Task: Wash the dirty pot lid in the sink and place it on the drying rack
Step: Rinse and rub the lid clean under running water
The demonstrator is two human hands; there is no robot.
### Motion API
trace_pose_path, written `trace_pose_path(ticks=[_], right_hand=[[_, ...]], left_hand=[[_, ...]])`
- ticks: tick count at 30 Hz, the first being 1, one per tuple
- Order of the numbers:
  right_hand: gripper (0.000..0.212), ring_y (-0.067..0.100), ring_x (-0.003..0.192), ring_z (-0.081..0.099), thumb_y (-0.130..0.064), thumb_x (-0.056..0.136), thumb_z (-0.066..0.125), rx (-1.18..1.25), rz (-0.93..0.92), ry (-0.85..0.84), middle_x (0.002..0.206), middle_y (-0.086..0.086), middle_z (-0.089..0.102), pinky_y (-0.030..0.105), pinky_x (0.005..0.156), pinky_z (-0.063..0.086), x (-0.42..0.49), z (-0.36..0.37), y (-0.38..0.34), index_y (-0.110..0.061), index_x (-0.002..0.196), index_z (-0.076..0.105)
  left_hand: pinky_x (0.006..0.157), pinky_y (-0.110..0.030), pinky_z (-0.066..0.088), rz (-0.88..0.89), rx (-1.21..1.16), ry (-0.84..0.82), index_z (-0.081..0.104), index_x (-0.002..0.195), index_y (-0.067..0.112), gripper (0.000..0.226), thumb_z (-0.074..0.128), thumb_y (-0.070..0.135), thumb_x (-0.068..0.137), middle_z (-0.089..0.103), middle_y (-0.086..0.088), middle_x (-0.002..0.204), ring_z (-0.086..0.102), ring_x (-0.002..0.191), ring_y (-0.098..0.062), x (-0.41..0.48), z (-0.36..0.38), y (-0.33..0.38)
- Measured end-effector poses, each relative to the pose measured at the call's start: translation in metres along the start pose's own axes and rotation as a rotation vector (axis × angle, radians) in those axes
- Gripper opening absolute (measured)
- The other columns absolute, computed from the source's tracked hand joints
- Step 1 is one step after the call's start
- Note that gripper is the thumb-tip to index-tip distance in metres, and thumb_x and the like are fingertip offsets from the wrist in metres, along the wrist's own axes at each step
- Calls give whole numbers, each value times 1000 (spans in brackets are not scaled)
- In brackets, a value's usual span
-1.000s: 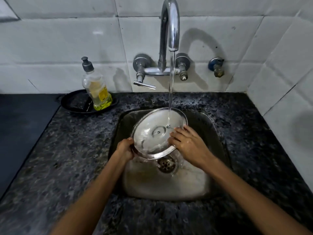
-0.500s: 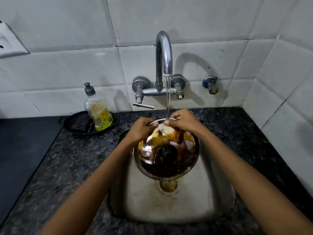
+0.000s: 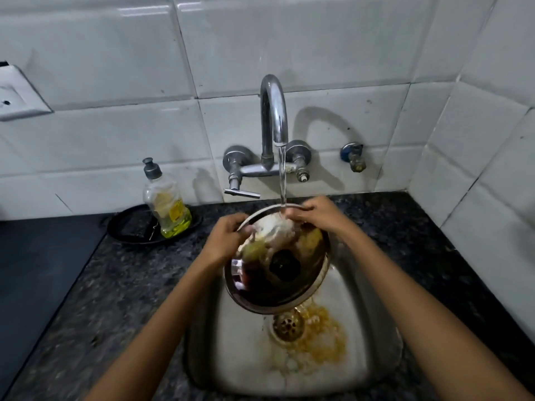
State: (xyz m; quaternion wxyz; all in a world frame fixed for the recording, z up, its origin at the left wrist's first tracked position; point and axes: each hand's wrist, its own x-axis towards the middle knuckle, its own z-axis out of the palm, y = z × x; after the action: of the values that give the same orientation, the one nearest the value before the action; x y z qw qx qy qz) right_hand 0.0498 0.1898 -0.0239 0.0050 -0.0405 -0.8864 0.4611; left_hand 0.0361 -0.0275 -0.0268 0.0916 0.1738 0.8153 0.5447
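A round steel pot lid [image 3: 278, 270] with a black knob hangs tilted over the steel sink [image 3: 208, 342], its knob side facing me and smeared with yellow and brown food. Water from the chrome tap [image 3: 273, 117] falls on its upper rim. My left hand [image 3: 227, 241] grips the rim at the upper left. At the top rim, right where the stream lands, my right hand [image 3: 315, 212] holds on. Yellow greasy water spreads around the drain [image 3: 288, 325]. No drying rack is in view.
A dish soap bottle [image 3: 166, 201] with yellow liquid stands on a black round tray [image 3: 127, 227] at the left of the speckled granite counter [image 3: 115, 285]. White tiled walls close the back and right. A small valve [image 3: 353, 156] sits on the wall right of the tap.
The lid was flipped from underside up to knob side up and lifted toward the tap. Both hands shifted to its upper rim. Yellow runoff now pools by the drain.
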Motion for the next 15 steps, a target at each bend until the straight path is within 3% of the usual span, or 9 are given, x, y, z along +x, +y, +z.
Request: trace_pose_path(ticks=[2,3,5,8,10,12,14,15], right_hand=[[39,6,45,45,-46,74,68,162,117,33,51,-3,47,18,47,31,-6,-5,19,-12,57,56],[38,4,45,48,-44,73,69,209,128,52,53,-2,51,19,49,36,-5,-2,22,-9,61,59],[37,6,50,51,-39,70,74,117,52,53,56,2,56,22,53,40,2,11,11,-3,65,64],[32,11,54,53,-35,64,79,-111,-75,-1,60,3,61,27,56,40,6,25,-21,-6,73,71],[40,11,53,50,-41,63,79,-73,-68,4,58,5,58,27,54,36,4,16,-19,-3,67,67],[47,5,45,40,-47,69,72,46,12,28,50,1,45,26,50,27,1,3,3,-9,50,53],[48,1,39,36,-42,77,67,172,85,74,47,-2,38,23,47,25,-4,-1,19,-13,45,46],[46,3,44,41,-38,78,67,198,81,94,50,2,42,22,50,30,-4,3,20,-7,48,51]], left_hand=[[54,-24,38,-49,-137,-1,60,77,11,13,54,0,82,56,0,60,48,51,-4,-10,-10,-4],[57,-25,41,-49,-85,-51,60,84,10,10,56,4,78,57,-3,67,51,56,-6,-9,-12,-2],[63,-27,43,-14,147,-172,62,92,8,18,56,7,76,60,-2,73,54,60,-6,-1,-3,2],[62,-30,41,31,306,-115,63,90,-2,15,51,3,82,57,-3,63,51,55,-14,8,16,10],[53,-24,39,43,237,-44,62,81,1,11,52,3,85,53,6,53,47,47,-4,2,15,10],[43,-15,37,5,79,22,61,80,1,12,52,3,88,52,11,46,44,40,2,-9,5,5],[49,-19,42,-49,-59,5,61,90,-3,11,50,-2,88,59,10,55,50,49,-3,-17,-6,7],[57,-23,43,-53,-39,-36,60,95,-1,13,51,-4,87,61,2,64,52,57,-8,-16,-7,10]])
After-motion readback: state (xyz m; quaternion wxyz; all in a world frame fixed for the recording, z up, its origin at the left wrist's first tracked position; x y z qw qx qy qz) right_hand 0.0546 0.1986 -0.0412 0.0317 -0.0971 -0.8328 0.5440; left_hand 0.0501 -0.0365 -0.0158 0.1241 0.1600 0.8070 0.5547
